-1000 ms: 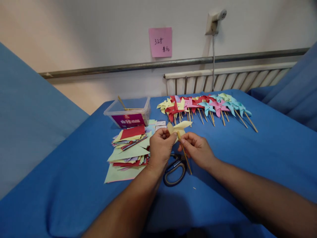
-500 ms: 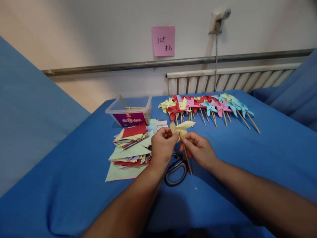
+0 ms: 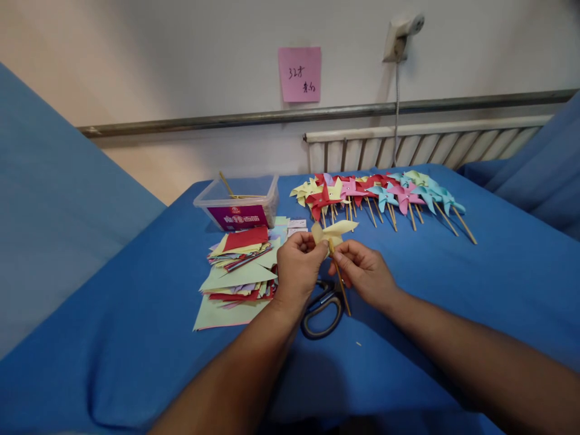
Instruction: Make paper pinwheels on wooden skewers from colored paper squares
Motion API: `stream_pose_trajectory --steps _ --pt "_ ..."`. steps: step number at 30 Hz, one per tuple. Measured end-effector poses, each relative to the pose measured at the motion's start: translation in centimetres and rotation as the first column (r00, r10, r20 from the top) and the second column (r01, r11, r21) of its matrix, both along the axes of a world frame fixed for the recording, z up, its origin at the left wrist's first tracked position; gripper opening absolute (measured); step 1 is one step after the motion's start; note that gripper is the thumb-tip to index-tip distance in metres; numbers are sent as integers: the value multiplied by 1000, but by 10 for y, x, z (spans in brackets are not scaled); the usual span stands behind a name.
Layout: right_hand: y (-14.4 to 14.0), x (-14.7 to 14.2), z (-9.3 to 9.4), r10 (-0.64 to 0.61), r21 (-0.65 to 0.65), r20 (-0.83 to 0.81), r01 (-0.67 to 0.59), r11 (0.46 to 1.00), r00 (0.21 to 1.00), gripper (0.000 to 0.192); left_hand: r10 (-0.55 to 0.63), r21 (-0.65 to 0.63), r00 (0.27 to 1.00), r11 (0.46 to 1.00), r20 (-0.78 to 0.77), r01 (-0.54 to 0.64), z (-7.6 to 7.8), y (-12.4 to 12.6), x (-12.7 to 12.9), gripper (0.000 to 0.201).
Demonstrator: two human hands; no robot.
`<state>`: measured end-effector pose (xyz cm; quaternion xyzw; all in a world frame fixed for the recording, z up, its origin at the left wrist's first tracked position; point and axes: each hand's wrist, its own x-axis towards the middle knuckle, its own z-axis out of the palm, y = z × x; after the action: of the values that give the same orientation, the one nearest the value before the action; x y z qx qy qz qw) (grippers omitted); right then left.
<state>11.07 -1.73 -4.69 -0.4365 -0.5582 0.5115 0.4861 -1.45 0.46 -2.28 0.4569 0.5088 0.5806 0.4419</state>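
Almost no change vs 1 s ago: both hands stay put over the blue table (image 3: pixel 475 290). L hand (image 3: pixel 296 269) fingers pinched on the yellow pinwheel (image 3: pixel 334 229) paper; R hand (image 3: pixel 365 272) fingers clamped on its stick (image 3: pixel 341 284), which reads a bit more upright. Pinwheel is held above the scissors (image 3: pixel 321 308), paper stack (image 3: pixel 238 266) to the left. Prob fine fitting of head to stick, not done.

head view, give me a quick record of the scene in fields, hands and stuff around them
left hand: pinches the yellow pinwheel at its paper
right hand: grips the wooden stick just under the paper
scissors: flat on the blue cloth, under the hands
paper pile: left of the hands
plastic box: behind the pile
finished pinwheels: in a row, far side
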Motion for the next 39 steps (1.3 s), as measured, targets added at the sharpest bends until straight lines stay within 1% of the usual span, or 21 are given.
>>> stream_pose_trajectory --steps 13,22,39 --pt "1 -1 0 -30 3 1 30 1000 1000 28 -4 -4 1000 1000 15 4 1 -1 1 20" --pt "0 -1 1 -28 2 -38 28 1000 999 29 2 9 999 1000 -32 -2 0 0 0 20" --pt "2 -1 -2 -26 -18 -36 25 1000 999 28 10 -9 1000 1000 2 -10 0 1 0 20"
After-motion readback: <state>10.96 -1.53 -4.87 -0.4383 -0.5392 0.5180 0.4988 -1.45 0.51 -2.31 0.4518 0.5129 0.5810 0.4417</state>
